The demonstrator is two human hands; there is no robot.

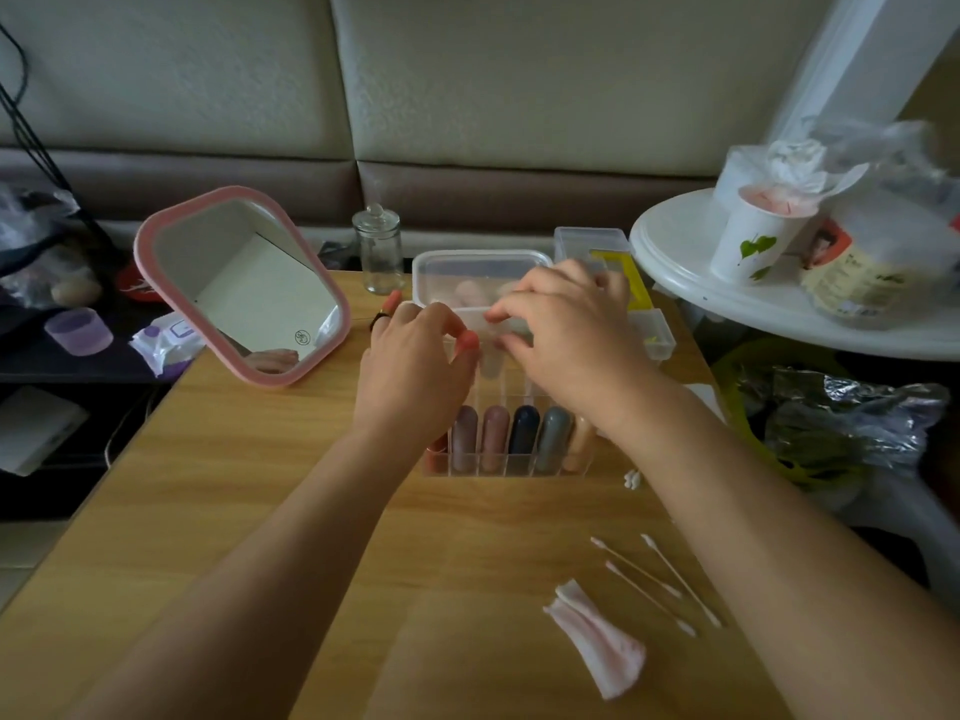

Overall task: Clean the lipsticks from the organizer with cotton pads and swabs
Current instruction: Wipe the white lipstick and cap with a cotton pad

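A clear acrylic organizer [506,465] stands mid-table with several lipsticks upright in its front row, among them a mauve one [464,438], a navy one [523,431] and a grey one [554,436]. Both hands reach over it to a clear plastic box [480,270] just behind. My left hand [415,371] pinches the box's near rim with curled fingers. My right hand [571,335] curls its fingers on the same rim. A folded, pink-stained cotton pad [597,639] and three cotton swabs [655,584] lie on the table at the near right.
A pink-framed mirror [244,285] leans at the table's left, with a small glass jar [378,249] behind it. A second clear box [597,241] holds something yellow. A white round side table [691,283] at the right carries a paper cup [753,241] and bags.
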